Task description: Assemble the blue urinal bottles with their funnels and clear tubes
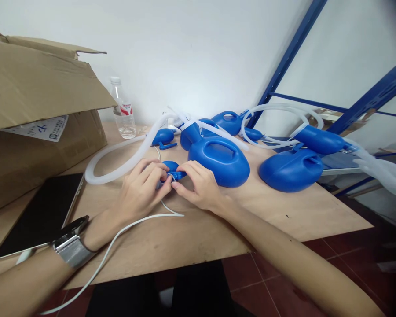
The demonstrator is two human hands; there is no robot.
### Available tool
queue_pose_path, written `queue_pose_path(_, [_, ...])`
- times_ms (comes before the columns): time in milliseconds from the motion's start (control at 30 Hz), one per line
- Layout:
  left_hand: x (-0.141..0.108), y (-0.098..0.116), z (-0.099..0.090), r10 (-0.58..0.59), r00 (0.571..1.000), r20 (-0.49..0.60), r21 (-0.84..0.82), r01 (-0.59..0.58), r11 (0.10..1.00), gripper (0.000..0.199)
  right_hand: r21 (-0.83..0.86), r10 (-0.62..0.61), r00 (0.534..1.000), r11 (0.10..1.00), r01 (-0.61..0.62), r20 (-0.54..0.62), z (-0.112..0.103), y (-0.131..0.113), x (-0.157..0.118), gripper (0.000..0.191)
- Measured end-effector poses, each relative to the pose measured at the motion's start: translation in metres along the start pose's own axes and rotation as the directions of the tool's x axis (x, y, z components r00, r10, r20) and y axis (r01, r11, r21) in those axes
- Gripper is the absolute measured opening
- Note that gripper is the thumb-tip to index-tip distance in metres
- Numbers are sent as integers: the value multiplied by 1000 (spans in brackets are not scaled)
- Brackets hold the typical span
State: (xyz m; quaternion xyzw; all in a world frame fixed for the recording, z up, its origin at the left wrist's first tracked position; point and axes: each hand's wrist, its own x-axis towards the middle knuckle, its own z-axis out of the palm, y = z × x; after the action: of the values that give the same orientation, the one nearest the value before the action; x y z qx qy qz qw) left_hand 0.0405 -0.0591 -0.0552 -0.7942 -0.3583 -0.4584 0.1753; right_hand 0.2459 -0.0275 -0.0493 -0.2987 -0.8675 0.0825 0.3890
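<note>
Both my hands meet over a small blue plastic piece (170,166) just above the tabletop. My left hand (143,185) pinches it from the left, thumb and fingers drawn together. From the other side, my right hand (199,184) grips a blue tab on it between thumb and fingers. A thin whitish loop shows between the fingertips; my fingers cover much of the piece. Right behind it stands a blue handled urinal bottle (218,160) with a pale flexible hose (137,160) near it. Another small blue part (164,137) lies beyond my left hand.
More blue handled bottles (290,171) with coiled hoses (280,107) stand to the right. A cardboard box (46,83), a tablet (41,211) and a water bottle (125,115) are on the left. A white cable (128,227) crosses the wooden table (198,240). Blue shelving (376,90) rises at right.
</note>
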Motion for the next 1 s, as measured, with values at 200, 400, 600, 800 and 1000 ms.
queue_pose_path(200, [0, -1, 0, 80, 997, 0, 46, -80, 996, 7, -137, -55, 998, 989, 52, -17, 4, 4, -1, 28])
queue_pose_path(400, [0, -2, -1, 187, 982, 35, 124, -190, 974, 13, -231, -111, 994, 967, 106, -7, 5, 9, -3, 36])
queue_pose_path(600, [1, -1, 0, 161, 985, 56, 135, -168, 977, 7, -236, -126, 992, 964, 125, 8, 7, 12, -4, 36])
queue_pose_path(800, [2, -1, 0, 143, 989, 38, 112, -146, 983, 7, -151, -144, 990, 978, 142, -1, 5, 11, -5, 31])
queue_pose_path(1000, [1, 0, 2, 153, 988, 23, 120, -154, 981, 8, -180, -158, 987, 971, 155, -7, 7, 12, -5, 24])
